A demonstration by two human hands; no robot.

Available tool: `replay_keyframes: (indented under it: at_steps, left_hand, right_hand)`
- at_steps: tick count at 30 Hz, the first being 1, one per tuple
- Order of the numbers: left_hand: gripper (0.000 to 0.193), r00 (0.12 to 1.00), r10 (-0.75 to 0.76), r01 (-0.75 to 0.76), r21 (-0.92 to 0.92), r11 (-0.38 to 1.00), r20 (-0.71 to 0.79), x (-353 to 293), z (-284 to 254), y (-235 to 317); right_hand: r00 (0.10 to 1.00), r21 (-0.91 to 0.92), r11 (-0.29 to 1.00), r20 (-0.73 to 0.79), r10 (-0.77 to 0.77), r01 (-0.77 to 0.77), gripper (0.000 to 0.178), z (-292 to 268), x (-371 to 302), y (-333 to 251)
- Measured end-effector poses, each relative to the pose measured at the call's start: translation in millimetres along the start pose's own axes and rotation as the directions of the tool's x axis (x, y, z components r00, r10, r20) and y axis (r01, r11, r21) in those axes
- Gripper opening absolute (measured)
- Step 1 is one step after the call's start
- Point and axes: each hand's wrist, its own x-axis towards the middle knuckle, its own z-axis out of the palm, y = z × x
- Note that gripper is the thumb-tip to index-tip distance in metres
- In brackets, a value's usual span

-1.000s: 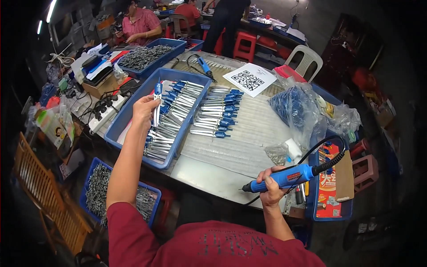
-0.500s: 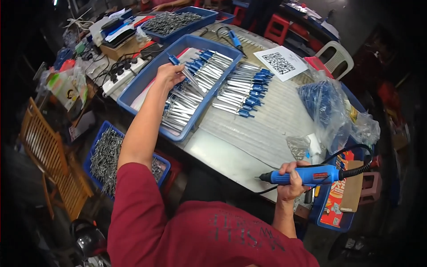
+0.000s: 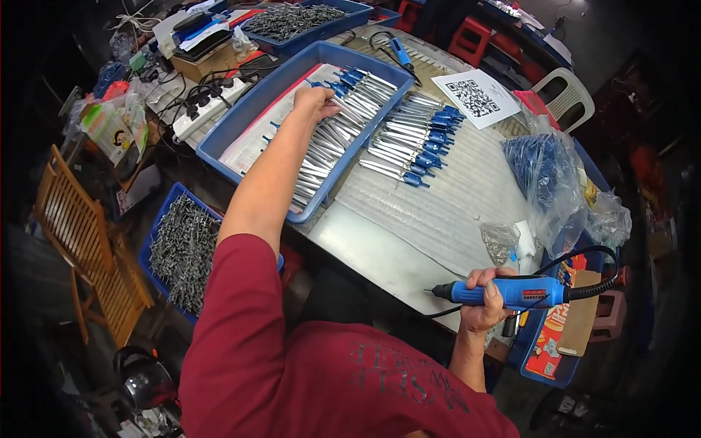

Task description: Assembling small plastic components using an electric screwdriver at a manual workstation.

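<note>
Over the blue tray (image 3: 241,171), my left hand (image 3: 314,103) is closed, fingers pinched on a silver rod with a blue end (image 3: 350,112), which lies low over the others. Rows of like silver rods with blue ends (image 3: 328,146) fill much of that tray. My right hand (image 3: 483,301) grips a blue electric screwdriver (image 3: 522,292) at the table's near edge, its dark tip pointing left and its cord trailing off to the right. Between the hands, on the table, lies a row of more blue-ended silver rods (image 3: 416,139).
A tray of small metal parts (image 3: 292,22) stands behind, and a bin of similar parts (image 3: 182,248) sits low at left. A second blue tool (image 3: 399,51), a printed sheet (image 3: 476,98), and plastic bags (image 3: 551,182) lie about the table. A wooden chair (image 3: 91,241) stands left.
My left hand has moved right and lowered the rod toward the others in the tray. My right hand still holds the screwdriver in nearly the same place; the whole view has shifted slightly.
</note>
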Motion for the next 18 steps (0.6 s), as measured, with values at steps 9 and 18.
replay_keyframes:
  at_steps: [9,18]
  left_hand:
    - [0.008,0.983,-0.149,0.158,0.076,0.985,-0.108,-2.6,5.8,-3.9]
    - [0.014,0.995,0.024,0.040,0.584,0.811,-0.101,1.4,-6.3,8.5]
  right_hand:
    - [1.000,-0.019,1.000,0.001,0.012,-0.012,0.029,2.0,0.9,-0.2]
    - [1.000,-0.036,0.999,-0.008,0.023,-0.024,0.031,1.3,0.3,1.5]
